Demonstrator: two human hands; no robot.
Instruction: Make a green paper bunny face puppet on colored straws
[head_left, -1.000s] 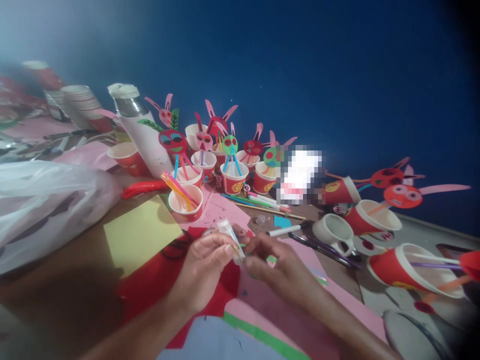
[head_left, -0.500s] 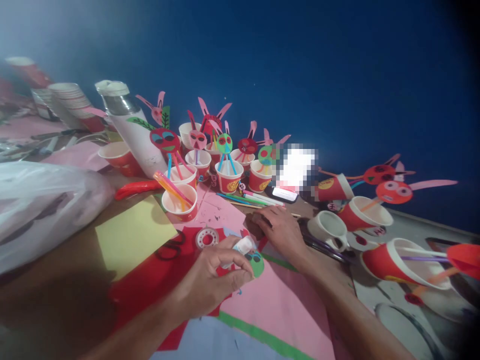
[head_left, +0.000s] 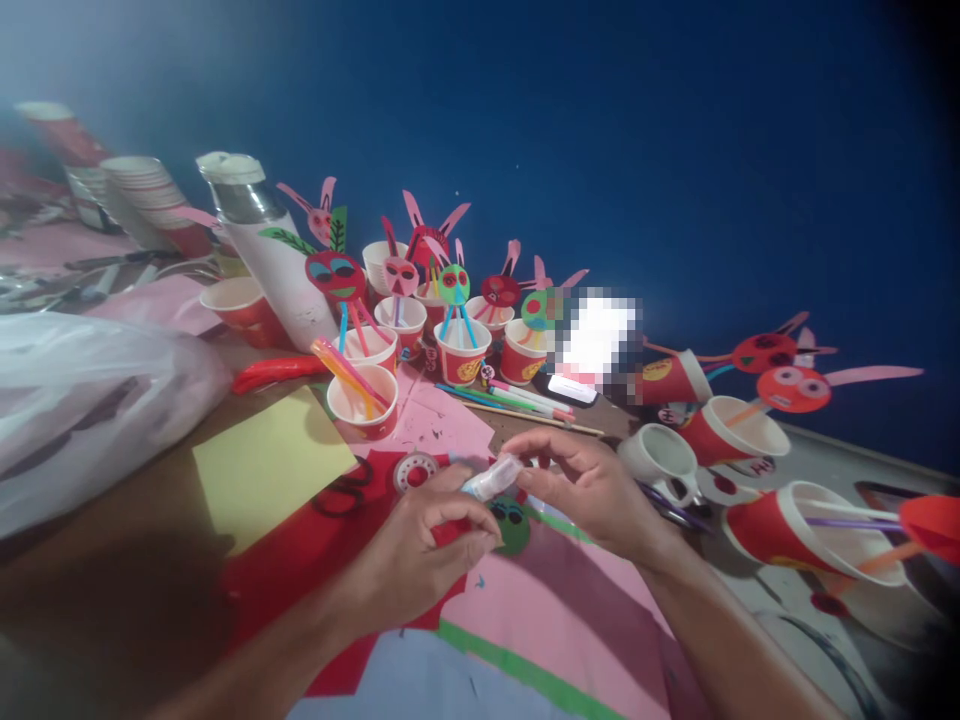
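Observation:
My left hand [head_left: 427,550] grips a small clear glue tube [head_left: 491,478] that points up and to the right. My right hand [head_left: 592,485] pinches the far end of that tube with its fingertips. Both hands hover low over the table near its front. Just below the tube lies a green paper face with dark eyes [head_left: 512,522] on pink paper [head_left: 540,600]. A red and white tape roll [head_left: 415,470] lies left of the hands.
Red paper cups [head_left: 463,352] with paper bunny faces on straws stand along the blue wall. A yellow sheet [head_left: 270,465], black scissors [head_left: 341,495], a white mug [head_left: 660,455], tipped cups [head_left: 795,525], pens [head_left: 517,397], a flask [head_left: 262,245] and a plastic bag [head_left: 82,400] surround the hands.
My right hand left the table near the pens and came back to the tube's end. My left hand stayed put with the tube, now tilted up to the right.

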